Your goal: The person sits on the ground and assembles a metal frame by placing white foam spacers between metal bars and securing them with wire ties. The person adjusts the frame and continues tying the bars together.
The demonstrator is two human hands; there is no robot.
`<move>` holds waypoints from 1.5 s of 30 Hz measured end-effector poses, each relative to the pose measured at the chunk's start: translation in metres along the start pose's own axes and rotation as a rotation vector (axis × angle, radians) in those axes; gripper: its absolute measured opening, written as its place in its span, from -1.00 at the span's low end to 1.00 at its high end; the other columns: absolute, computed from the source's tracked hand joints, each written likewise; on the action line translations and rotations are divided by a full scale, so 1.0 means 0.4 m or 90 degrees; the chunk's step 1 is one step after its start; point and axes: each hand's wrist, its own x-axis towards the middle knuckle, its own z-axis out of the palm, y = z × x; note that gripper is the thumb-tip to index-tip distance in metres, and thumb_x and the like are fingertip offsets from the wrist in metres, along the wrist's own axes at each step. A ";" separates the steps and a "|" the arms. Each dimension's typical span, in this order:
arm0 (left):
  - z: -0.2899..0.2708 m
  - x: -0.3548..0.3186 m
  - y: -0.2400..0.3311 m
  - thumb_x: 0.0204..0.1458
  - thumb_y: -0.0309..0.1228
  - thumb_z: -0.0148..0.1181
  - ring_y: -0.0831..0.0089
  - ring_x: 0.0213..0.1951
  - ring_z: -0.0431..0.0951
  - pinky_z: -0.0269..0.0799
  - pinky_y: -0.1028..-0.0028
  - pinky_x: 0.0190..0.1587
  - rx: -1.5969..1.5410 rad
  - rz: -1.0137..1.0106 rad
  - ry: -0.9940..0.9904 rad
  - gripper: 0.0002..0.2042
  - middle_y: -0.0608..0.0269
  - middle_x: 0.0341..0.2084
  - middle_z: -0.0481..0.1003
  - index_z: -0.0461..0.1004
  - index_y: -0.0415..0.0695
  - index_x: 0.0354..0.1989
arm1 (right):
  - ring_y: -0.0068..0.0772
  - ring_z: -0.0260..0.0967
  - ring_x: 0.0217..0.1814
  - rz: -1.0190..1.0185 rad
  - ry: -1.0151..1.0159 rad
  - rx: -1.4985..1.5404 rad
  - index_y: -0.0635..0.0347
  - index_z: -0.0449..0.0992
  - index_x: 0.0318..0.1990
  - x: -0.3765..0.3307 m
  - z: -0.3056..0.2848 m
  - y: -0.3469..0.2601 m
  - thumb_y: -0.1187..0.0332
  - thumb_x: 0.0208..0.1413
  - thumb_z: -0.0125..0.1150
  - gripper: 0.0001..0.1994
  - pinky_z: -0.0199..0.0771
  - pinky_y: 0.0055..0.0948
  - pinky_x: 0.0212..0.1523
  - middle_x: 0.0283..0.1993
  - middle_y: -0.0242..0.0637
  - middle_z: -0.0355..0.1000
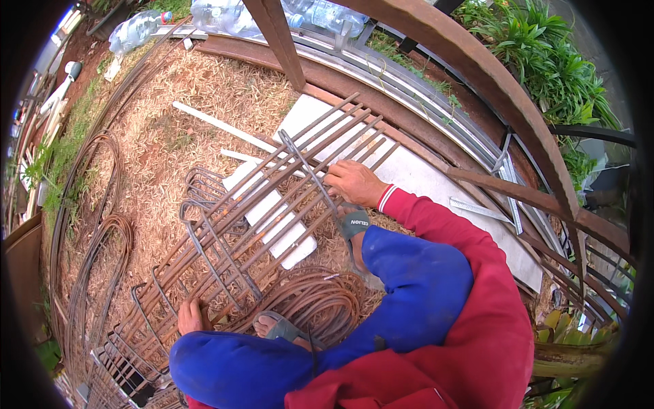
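Several rusty rebars (272, 204) run side by side in a slanting bundle in front of me. A long narrow steel stirrup (304, 163) lies across them near their far ends. My right hand (355, 183) is closed at the far bars, fingers curled on a rebar right beside that stirrup. At the near left, my left hand (191, 317) closes on the bars; my left knee hides part of it. More bent stirrups (204, 249) sit around the bars at the middle and left.
A coil of rusty wire (317, 300) lies by my sandalled feet. White boards (436, 211) lie under and beyond the bars. Bent rods (102, 225) curve along the left. A brown metal frame (518, 75) arches at the right. Plastic bottles (225, 17) lie at the back.
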 end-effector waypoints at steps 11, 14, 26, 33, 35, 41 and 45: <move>0.013 -0.006 -0.036 -0.04 -0.45 0.38 0.07 -0.23 0.51 0.45 0.19 -0.17 -0.006 0.038 -0.003 -0.72 0.13 -0.31 0.55 0.58 -0.17 -0.11 | -0.21 0.40 -0.09 -0.051 0.049 0.046 0.15 0.47 -0.28 -0.019 0.010 0.013 0.35 0.08 0.27 -0.86 0.39 -0.24 -0.01 -0.27 -0.29 0.39; 0.011 -0.007 -0.041 -0.03 -0.43 0.38 0.06 -0.22 0.50 0.44 0.18 -0.16 0.005 0.054 -0.025 -0.71 0.13 -0.31 0.54 0.57 -0.16 -0.10 | -0.23 0.39 -0.11 -0.051 0.072 0.041 0.14 0.50 -0.27 -0.023 0.004 0.022 0.35 0.06 0.29 -0.87 0.38 -0.26 -0.01 -0.29 -0.32 0.39; -0.011 0.045 0.061 0.11 -0.39 0.30 0.00 -0.08 0.50 0.45 0.16 -0.05 -0.020 -0.026 -0.124 -0.69 0.05 -0.12 0.55 0.53 -0.21 0.01 | -0.20 0.36 -0.12 -0.027 0.108 0.065 0.18 0.55 -0.18 -0.049 0.027 0.078 0.28 0.08 0.30 -0.78 0.39 -0.23 -0.01 -0.27 -0.27 0.41; -0.009 0.048 0.077 0.08 -0.48 0.33 0.06 -0.13 0.55 0.49 0.21 -0.10 -0.022 -0.042 -0.003 -0.81 0.09 -0.18 0.56 0.61 -0.17 -0.12 | -0.20 0.45 -0.04 0.007 0.209 0.070 0.18 0.57 -0.21 -0.058 0.008 0.055 0.37 0.05 0.33 -0.83 0.48 -0.24 0.00 -0.21 -0.27 0.51; 0.002 0.056 0.066 0.08 -0.49 0.33 0.07 -0.13 0.56 0.51 0.23 -0.11 -0.028 -0.054 0.077 -0.83 0.08 -0.19 0.56 0.62 -0.16 -0.15 | -0.22 0.43 -0.05 0.070 0.216 0.053 0.17 0.56 -0.25 -0.060 -0.003 0.062 0.41 0.05 0.27 -0.88 0.46 -0.26 0.01 -0.22 -0.29 0.48; -0.015 0.068 0.038 0.06 -0.48 0.36 0.09 -0.22 0.58 0.52 0.23 -0.19 -0.008 -0.027 0.034 -0.87 0.10 -0.25 0.55 0.63 -0.12 -0.21 | -0.20 0.42 -0.04 0.068 0.216 0.008 0.15 0.56 -0.21 -0.036 0.006 0.098 0.41 0.04 0.27 -0.85 0.44 -0.24 0.00 -0.18 -0.28 0.45; -0.031 0.073 0.041 0.08 -0.49 0.33 0.05 -0.23 0.59 0.51 0.20 -0.21 -0.013 -0.035 0.007 -0.89 0.10 -0.23 0.53 0.59 -0.13 -0.22 | -0.15 0.42 -0.02 0.062 0.189 0.032 0.17 0.55 -0.19 -0.024 0.020 0.115 0.34 0.09 0.30 -0.83 0.42 -0.19 0.04 -0.13 -0.24 0.46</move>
